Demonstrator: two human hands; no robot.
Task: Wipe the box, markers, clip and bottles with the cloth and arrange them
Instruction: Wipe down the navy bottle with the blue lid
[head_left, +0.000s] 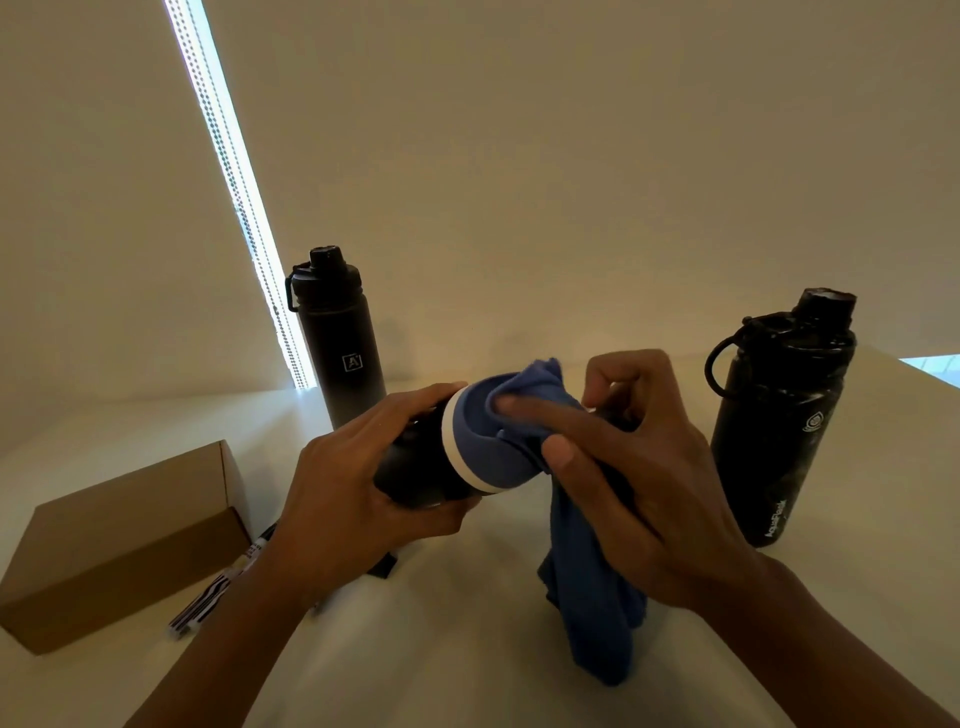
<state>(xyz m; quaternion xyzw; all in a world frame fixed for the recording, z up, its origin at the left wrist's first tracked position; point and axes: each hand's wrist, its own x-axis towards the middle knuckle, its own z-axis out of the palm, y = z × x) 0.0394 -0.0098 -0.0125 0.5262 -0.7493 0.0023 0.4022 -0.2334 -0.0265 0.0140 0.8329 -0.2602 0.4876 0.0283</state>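
Bottle (467, 452) mid-wipe: your left hand (348, 499) grips its dark body, right hand (634, 467) pinches the cloth (587, 597) on the blue end (box (119, 545) near left), so rotate next.

Two bare forearms — no sleeves, rings or watch.

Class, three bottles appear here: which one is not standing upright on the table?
The blue-and-black bottle with a white band, held sideways by the left hand; the two black bottles stand upright.
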